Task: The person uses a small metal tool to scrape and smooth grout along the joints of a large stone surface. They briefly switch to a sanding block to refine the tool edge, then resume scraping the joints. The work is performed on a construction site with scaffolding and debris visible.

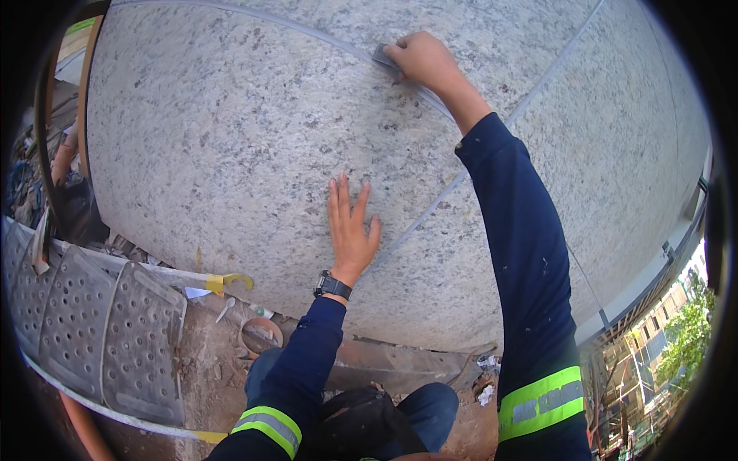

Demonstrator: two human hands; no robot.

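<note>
A speckled grey-white stone-like panel wall [254, 154] fills most of the view, crossed by pale joint lines. My right hand [425, 60] reaches far up and grips a small dark grey flat block [384, 58]. That block rests against the long joint [307, 29], which curves down from the upper left. Lower down, my left hand [354, 234] lies flat on the panel with its fingers spread, holding nothing. A dark watch [332, 286] is on my left wrist. To the right of the left hand, a second joint [430, 209] slants upward.
Perforated metal scaffold planks [115, 330] lie at the lower left, beside a yellow-marked hook end [234, 281]. A round container [261, 336] and a white plastic spoon [225, 309] sit on the dirty ledge near the wall's base. Far right, scaffolding and a green tree [689, 326] show.
</note>
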